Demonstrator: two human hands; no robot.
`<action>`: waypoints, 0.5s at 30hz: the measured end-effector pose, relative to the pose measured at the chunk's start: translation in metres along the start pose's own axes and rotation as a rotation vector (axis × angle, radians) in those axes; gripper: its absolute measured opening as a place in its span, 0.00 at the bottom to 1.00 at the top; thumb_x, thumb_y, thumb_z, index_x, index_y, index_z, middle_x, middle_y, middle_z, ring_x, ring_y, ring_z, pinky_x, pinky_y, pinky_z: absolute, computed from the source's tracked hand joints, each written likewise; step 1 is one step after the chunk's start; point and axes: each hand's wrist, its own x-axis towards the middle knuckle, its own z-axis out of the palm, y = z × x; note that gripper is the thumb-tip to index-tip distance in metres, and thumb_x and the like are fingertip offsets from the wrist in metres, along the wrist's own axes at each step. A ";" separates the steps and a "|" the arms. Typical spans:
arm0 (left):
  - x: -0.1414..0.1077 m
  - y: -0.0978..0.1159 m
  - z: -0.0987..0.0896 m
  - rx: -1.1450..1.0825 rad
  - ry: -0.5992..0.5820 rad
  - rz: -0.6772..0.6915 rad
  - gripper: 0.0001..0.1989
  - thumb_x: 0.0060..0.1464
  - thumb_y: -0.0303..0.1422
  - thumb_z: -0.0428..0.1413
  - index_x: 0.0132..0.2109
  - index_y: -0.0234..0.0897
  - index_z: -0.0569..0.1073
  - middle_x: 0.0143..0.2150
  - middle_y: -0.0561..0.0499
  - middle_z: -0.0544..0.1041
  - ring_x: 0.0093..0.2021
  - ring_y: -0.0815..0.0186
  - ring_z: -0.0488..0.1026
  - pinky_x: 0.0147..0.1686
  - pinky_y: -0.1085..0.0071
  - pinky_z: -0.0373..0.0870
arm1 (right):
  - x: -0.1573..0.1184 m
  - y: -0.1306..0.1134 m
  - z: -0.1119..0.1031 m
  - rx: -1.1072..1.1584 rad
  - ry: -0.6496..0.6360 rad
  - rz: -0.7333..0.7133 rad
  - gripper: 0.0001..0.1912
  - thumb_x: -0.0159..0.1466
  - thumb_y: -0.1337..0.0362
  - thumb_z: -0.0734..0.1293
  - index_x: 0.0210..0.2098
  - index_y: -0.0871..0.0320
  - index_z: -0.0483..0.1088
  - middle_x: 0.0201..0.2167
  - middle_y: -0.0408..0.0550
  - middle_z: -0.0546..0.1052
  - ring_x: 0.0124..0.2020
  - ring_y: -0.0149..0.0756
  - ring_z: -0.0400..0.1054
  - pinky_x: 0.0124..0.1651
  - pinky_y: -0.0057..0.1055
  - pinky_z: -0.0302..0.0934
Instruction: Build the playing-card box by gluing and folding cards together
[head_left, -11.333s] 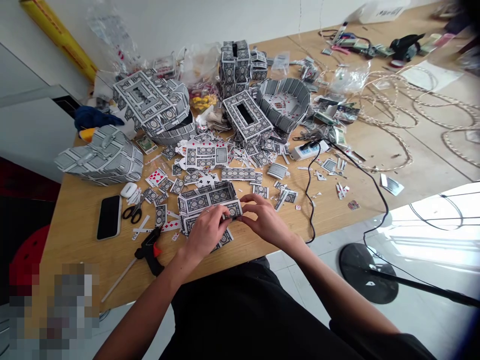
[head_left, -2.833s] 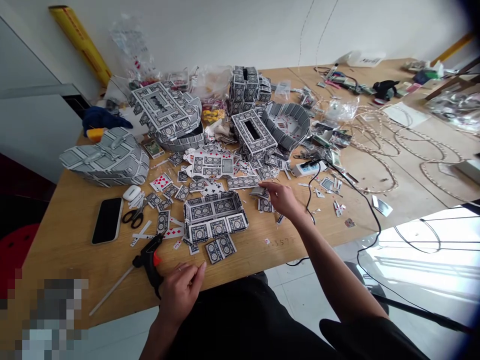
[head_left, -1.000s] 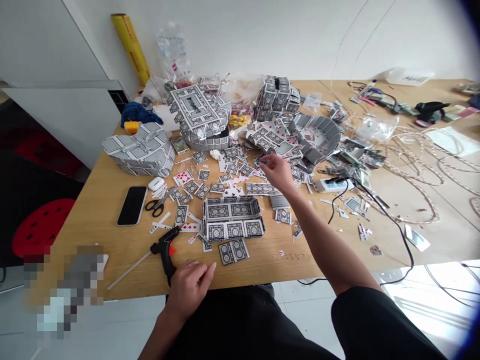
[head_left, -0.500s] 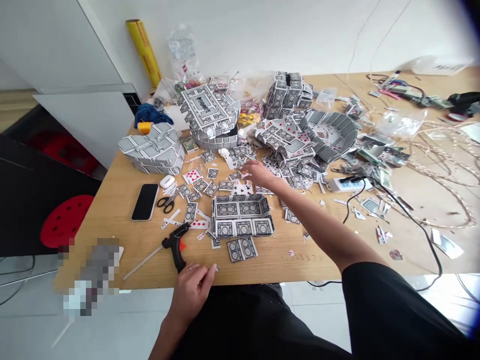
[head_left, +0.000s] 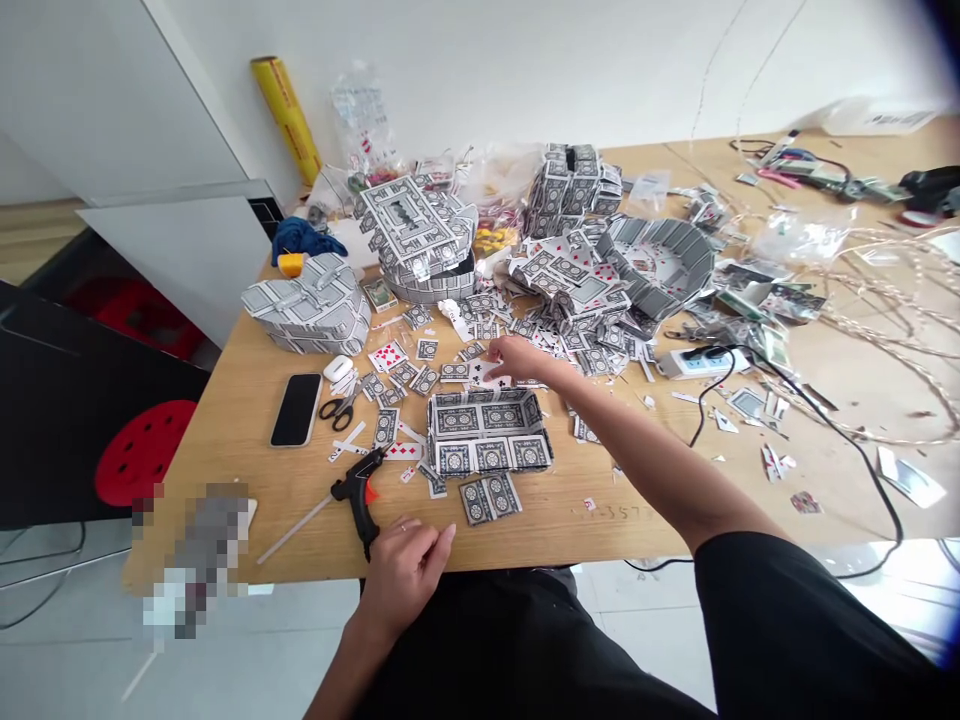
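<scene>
My right hand (head_left: 517,358) reaches over the scattered cards, fingers bent down and close together at a white card with black clubs (head_left: 480,374); what they pinch, if anything, is too small to name. Below it stands an open rectangular box made of folded cards (head_left: 491,455), with a joined pair of card pieces (head_left: 490,498) in front. My left hand (head_left: 409,565) rests at the table's front edge, fingers curled and thumb extended, nothing visible in it. Beside its knuckles lies the handle of a black glue gun (head_left: 358,495) with a glue stick in its rear.
Scissors (head_left: 339,410) and a phone (head_left: 296,410) lie left of the box. Card-built containers (head_left: 311,305) and a heap of cards (head_left: 570,280) fill the back. A power strip (head_left: 701,362) with a black cable is at the right, near tangled cord (head_left: 892,340).
My right hand has moved slightly down toward the clubs card, its fingers more bent. The left hand has turned a little, its thumb pointing further right. The whole view has shifted slightly.
</scene>
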 end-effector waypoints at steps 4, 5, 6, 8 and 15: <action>-0.005 0.002 0.003 -0.004 -0.010 -0.007 0.23 0.72 0.29 0.56 0.28 0.40 0.59 0.22 0.59 0.62 0.24 0.71 0.63 0.31 0.70 0.63 | 0.000 0.005 -0.009 0.148 0.136 0.084 0.09 0.62 0.65 0.79 0.36 0.58 0.75 0.37 0.50 0.81 0.40 0.42 0.72 0.44 0.34 0.61; -0.007 0.002 0.004 -0.007 -0.012 -0.009 0.23 0.72 0.29 0.56 0.28 0.40 0.59 0.22 0.59 0.62 0.23 0.71 0.63 0.31 0.70 0.64 | -0.002 0.006 -0.011 0.196 0.171 0.099 0.08 0.64 0.65 0.77 0.35 0.57 0.74 0.36 0.49 0.80 0.40 0.41 0.71 0.44 0.34 0.60; -0.009 0.002 0.004 -0.010 -0.015 -0.011 0.23 0.72 0.29 0.56 0.27 0.40 0.59 0.22 0.59 0.62 0.23 0.71 0.63 0.31 0.70 0.64 | -0.004 0.007 -0.013 0.251 0.199 0.112 0.09 0.65 0.65 0.76 0.33 0.57 0.73 0.34 0.48 0.79 0.39 0.40 0.70 0.44 0.34 0.60; -0.012 0.002 0.005 -0.016 -0.020 -0.013 0.23 0.73 0.29 0.56 0.27 0.40 0.59 0.22 0.59 0.62 0.23 0.71 0.64 0.31 0.70 0.65 | -0.009 0.007 -0.016 0.378 0.226 0.132 0.12 0.66 0.63 0.74 0.29 0.56 0.70 0.31 0.46 0.77 0.37 0.39 0.69 0.42 0.33 0.61; -0.006 0.003 0.002 -0.037 -0.013 -0.034 0.23 0.72 0.29 0.57 0.26 0.40 0.61 0.21 0.58 0.65 0.23 0.70 0.65 0.31 0.70 0.66 | -0.038 -0.016 -0.021 0.888 0.155 0.120 0.16 0.72 0.51 0.68 0.33 0.55 0.70 0.30 0.48 0.78 0.33 0.38 0.73 0.40 0.35 0.74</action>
